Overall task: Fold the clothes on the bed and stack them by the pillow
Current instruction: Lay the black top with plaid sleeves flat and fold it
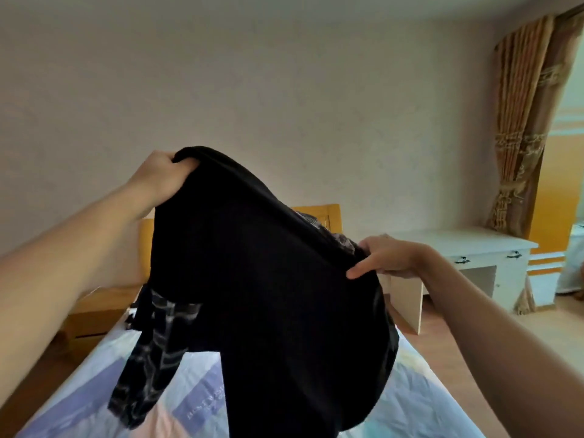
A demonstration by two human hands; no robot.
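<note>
A single black garment [268, 279] hung in the air above the bed [426, 399], held up by two hands. The left hand [161, 178] gripped the top edge at its higher corner, fingers curled into the cloth. The right hand [388, 257] pinched the same edge lower down, thumb laid flat on the front and fingers tucked behind. A plaid lining or a second piece [148, 358] dangled from the garment's left side; which, I could not tell. The hem hung near the pale striped sheet, whose left and right edges showed with bare floor [474, 336] beyond. A wooden headboard [328, 216] stood behind, one white desk [474, 248] to the right, and one curtain [524, 121] by the wall.
</note>
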